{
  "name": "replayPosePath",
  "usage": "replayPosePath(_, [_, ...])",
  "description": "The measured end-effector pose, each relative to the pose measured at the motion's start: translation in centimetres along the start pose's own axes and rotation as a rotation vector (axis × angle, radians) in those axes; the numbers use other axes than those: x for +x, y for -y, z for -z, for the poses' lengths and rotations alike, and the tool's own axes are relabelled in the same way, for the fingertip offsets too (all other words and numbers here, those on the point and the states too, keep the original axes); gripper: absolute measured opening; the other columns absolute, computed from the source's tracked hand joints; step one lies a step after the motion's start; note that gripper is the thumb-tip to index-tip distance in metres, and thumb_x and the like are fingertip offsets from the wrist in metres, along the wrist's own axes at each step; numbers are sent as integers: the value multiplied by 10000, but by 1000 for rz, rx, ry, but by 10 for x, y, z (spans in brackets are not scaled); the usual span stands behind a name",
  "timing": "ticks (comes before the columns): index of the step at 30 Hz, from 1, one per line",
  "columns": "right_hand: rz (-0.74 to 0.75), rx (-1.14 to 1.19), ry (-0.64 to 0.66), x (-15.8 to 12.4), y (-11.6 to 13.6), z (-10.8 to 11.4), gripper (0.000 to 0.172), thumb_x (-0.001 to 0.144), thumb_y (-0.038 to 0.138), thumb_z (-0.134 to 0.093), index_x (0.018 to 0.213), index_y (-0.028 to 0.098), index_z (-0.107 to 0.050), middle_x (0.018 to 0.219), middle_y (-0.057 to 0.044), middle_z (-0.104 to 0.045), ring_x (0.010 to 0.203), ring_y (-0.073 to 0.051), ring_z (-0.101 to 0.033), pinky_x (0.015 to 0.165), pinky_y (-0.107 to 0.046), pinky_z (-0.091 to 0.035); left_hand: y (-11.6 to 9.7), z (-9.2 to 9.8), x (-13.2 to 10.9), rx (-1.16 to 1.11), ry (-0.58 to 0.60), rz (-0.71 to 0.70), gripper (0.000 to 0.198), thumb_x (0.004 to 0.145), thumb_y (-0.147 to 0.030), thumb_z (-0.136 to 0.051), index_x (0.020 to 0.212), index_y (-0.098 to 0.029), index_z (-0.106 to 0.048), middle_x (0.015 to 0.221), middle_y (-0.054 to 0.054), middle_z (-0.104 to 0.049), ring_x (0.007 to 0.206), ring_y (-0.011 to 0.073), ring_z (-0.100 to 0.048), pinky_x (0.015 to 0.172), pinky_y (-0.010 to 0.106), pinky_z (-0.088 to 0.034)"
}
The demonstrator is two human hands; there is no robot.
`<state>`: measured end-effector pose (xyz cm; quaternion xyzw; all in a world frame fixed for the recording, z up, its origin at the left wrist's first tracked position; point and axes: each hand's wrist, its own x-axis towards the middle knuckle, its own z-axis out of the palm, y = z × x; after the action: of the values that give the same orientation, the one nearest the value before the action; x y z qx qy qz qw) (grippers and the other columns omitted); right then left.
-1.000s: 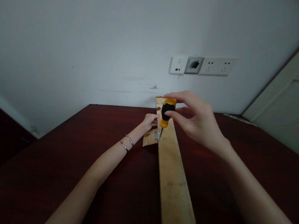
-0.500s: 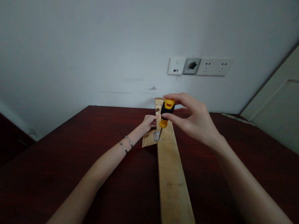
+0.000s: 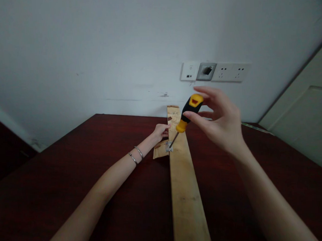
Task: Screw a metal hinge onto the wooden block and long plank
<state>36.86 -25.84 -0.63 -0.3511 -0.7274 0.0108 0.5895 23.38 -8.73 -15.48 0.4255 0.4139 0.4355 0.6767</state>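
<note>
My right hand (image 3: 220, 117) grips a yellow-and-black screwdriver (image 3: 188, 112) between thumb and fingers. The screwdriver leans to the right, and its tip meets a small metal hinge (image 3: 169, 146). That hinge spans the left edge of a long wooden board (image 3: 185, 191) and a short piece of wood (image 3: 160, 150) sticking out to the left. Just beyond the short piece, my left hand (image 3: 161, 130) is closed at the board's left edge, thumb on top; its other fingers are partly hidden.
A dark reddish table (image 3: 133, 205) bears the board, whose far end reaches close to the white wall (image 3: 104, 47). Socket plates (image 3: 215, 72) sit on the wall. At the right stands a pale panelled door (image 3: 309, 100), with a thin strip (image 3: 256, 127) along the table edge.
My right hand has moved right and slightly up, tilting the screwdriver handle further right while its tip stays by the hinge. My left hand and the board keep their place.
</note>
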Motion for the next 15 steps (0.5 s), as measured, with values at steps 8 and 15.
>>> replayPosePath(8, [-303, 145, -314, 13, -81, 18, 440, 711, 383, -728, 1098, 225, -589, 970, -48, -718, 855, -213, -701, 647, -356, -607, -1, 1, -2, 33, -11, 50, 266, 934, -327, -554, 1110, -131, -584, 1068, 83, -612, 884, 163, -618, 763, 337, -544])
replayPosePath(15, [-697, -132, -213, -15, -171, 17, 537, 689, 432, -685, 1095, 83, -657, 966, -156, -732, 861, -234, -709, 663, -294, -573, -7, -1, -6, 44, -40, 32, 63, 817, -125, -644, 798, -68, -626, 714, 81, -647, 573, 134, -602, 588, 265, -510])
